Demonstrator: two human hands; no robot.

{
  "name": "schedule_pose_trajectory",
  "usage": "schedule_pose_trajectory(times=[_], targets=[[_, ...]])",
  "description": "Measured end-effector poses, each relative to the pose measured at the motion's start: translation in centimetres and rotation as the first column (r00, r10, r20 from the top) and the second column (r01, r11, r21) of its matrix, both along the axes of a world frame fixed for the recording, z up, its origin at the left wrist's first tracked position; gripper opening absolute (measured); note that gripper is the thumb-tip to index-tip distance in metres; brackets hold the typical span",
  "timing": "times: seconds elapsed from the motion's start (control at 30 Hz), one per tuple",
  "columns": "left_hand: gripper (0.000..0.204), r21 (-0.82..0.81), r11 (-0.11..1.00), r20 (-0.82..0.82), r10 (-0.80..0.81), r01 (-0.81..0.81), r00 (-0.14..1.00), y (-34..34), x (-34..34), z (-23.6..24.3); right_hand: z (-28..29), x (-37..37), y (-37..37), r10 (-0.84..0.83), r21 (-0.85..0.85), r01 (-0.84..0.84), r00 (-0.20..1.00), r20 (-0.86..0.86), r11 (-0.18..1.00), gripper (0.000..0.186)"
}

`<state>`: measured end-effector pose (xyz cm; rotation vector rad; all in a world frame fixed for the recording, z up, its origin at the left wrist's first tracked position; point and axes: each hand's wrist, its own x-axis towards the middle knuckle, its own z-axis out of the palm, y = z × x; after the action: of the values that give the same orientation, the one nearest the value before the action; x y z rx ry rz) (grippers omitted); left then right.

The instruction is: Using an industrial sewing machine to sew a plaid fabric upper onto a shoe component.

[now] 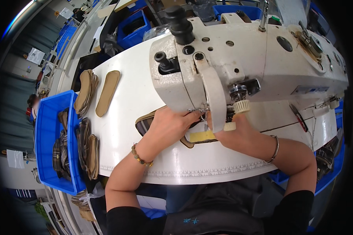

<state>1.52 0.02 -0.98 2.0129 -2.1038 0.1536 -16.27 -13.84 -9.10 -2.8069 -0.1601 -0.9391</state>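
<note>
At the needle area of a white sewing machine (pixel 176 88), both my hands are on a dark plaid fabric piece (pixel 143 122) with tan edging. My left hand (pixel 168 127) presses down over it, fingers bent and fingertips close beside the presser foot (pixel 202 112). On the other side, my right hand (pixel 235 131) has its fingers curled in at the piece, partly hidden behind the machine's white lever and knobs. Between my hands a yellow strip (pixel 202 136) shows, with a tan-edged part of the piece (pixel 187 143) sticking out below it.
One tan sole-shaped piece (pixel 108 93) lies on the white table (pixel 125 149), beside a stack of similar pieces (pixel 86 92). Plaid pieces (pixel 89 150) stand against a blue bin (pixel 75 172) at left. Thread snips (pixel 299 117) lie right of the needle. Another blue bin (pixel 329 178) sits lower right.
</note>
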Motion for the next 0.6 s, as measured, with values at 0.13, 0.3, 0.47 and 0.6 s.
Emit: schedule_pose_trajectory(times=[0.13, 0.3, 0.47, 0.6], targets=[[0.023, 0.017, 0.999, -0.041, 0.039, -0.038, 0.998, 0.0, 0.4, -0.8, 2.0, 0.5, 0.1, -0.058, 0.214, 0.090, 0.987, -0.150, 0.973, 0.024], [0.017, -0.105, 0.994, -0.131, 0.025, -0.039, 0.991, -0.2, 0.9, -1.3, 1.8, 1.0, -0.4, -0.026, 0.551, 0.120, 0.984, -0.176, 0.826, 0.018], [0.018, -0.058, 0.996, -0.171, 0.050, -0.061, 0.984, -0.2, 0.8, -1.0, 2.1, 1.1, 0.0, -0.031, 0.404, 0.075, 0.993, -0.114, 0.912, 0.020], [0.020, -0.049, 0.998, -0.156, 0.038, -0.046, 0.987, -0.2, 0.5, -0.6, 0.8, 0.3, 0.2, -0.006, 0.331, 0.050, 0.991, -0.130, 0.942, 0.025]])
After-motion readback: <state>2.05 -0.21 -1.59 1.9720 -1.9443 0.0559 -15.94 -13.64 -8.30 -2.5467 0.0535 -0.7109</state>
